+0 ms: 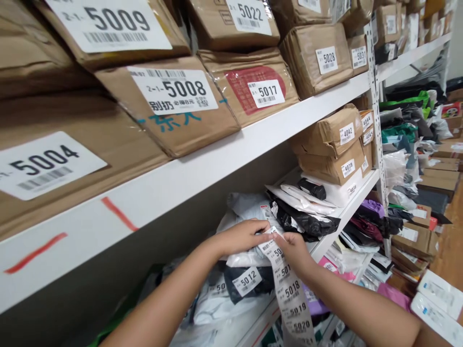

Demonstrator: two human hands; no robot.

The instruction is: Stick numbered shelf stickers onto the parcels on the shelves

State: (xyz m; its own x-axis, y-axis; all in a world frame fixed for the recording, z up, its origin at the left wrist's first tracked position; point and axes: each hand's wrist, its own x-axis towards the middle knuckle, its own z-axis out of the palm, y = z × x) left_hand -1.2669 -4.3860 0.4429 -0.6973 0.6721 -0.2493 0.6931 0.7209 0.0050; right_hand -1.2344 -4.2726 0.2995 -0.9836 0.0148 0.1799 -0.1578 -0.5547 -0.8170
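My left hand [243,236] and my right hand [294,248] meet over the parcel bags on a lower shelf. Both pinch the top end of a long strip of numbered labels [291,294] that hangs down between them, reading 5018, 5019, 5020. The left fingertips press the strip's top label near a white plastic parcel bag [249,205]. A dark bag with a 5012 label [248,281] lies just under my left wrist. Black bags [307,222] lie right beside my fingers.
A white shelf board [202,168] above carries cardboard boxes labelled 5004, 5008 [173,91], 5009, 5017, 5022, 5028. Boxes 4039 and 4042 [334,144] sit at the right on the lower shelf. More bags and boxes are piled on the floor and shelves at the far right.
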